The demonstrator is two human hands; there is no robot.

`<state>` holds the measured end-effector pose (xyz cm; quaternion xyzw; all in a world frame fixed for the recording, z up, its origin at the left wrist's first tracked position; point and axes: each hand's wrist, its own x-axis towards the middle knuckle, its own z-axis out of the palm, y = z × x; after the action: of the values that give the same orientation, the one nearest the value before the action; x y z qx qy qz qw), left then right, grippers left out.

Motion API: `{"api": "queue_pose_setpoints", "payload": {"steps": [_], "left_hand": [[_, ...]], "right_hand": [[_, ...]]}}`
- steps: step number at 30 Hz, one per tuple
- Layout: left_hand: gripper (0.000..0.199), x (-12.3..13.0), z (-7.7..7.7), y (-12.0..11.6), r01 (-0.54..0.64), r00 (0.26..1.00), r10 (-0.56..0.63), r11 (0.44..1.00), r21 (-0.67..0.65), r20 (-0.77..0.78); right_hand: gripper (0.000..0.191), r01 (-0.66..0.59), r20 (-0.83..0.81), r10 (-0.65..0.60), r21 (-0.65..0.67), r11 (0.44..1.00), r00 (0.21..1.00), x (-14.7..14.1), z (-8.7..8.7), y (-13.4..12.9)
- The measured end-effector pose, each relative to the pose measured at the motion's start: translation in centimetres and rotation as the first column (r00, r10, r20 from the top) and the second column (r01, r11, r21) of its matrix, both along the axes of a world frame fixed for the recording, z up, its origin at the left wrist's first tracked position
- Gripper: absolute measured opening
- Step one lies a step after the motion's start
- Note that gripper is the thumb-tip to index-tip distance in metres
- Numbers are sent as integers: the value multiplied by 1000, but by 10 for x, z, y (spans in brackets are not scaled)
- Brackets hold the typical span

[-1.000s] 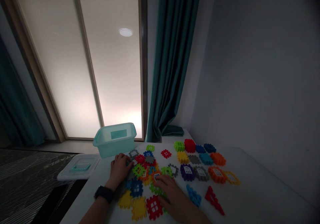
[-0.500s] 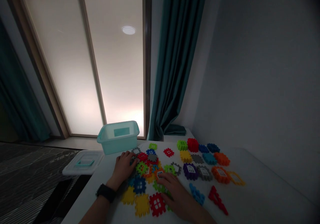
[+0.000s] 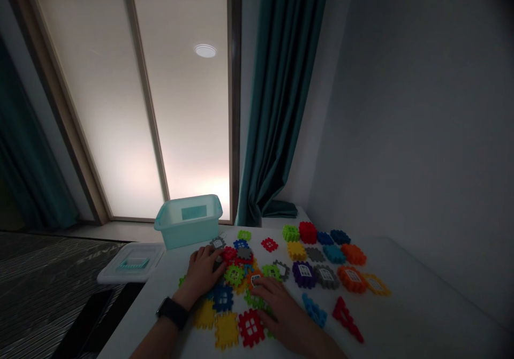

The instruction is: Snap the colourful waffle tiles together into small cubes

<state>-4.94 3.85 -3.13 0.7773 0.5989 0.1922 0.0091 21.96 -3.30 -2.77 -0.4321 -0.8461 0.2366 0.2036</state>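
Observation:
My left hand [image 3: 203, 274], with a dark watch on the wrist, rests on the left side of a heap of plastic notched building tiles. Its fingers and thumb are apart, next to a red tile [image 3: 229, 254] and a lime green window tile [image 3: 234, 275]. My right hand [image 3: 277, 305] lies over the heap's right side, fingers stretched out. They touch an orange tile [image 3: 254, 278] with a white label and partly cover a green tile [image 3: 252, 299]. Nearer me lie a blue window tile [image 3: 223, 298], yellow tiles [image 3: 226, 330] and a red window tile [image 3: 251, 327].
Colour-sorted stacks stand on the right, among them red [image 3: 308, 232], purple [image 3: 304, 274] and orange [image 3: 353, 279]. Blue [image 3: 314, 311] and red [image 3: 347, 319] triangular pieces lie in front. A teal bin [image 3: 188, 232] stands at the back left, its lid [image 3: 131, 262] beside the table [image 3: 401, 316].
My left hand has shifted slightly toward me. The lime green window tile beside it sits a little farther right, and a green piece shows left of the hand. My right hand stays nearly still.

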Motion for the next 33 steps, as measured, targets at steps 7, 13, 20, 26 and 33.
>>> {"api": "queue_pose_setpoints", "payload": {"steps": [7,13,20,26,33], "left_hand": [[9,0,3,3,56,998,-56,998,10,39],[16,3,7,2,111,993,-110,994,-10,47],[19,12,8,4,11,1000,-11,1000,4,2],[26,10,12,2,34,999,-36,993,111,9],[41,6,18,3,175,984,-157,939,297,-82]], "right_hand": [[40,-1,-14,1,22,1000,1000,0,5,-3],[43,3,-4,-3,20,1000,1000,-1,8,-4],[42,8,-8,-8,12,1000,1000,0,9,-5],[46,13,18,-13,-1,1000,1000,-1,11,-5],[42,0,-15,0,31,1000,1000,-2,5,-3]]}}
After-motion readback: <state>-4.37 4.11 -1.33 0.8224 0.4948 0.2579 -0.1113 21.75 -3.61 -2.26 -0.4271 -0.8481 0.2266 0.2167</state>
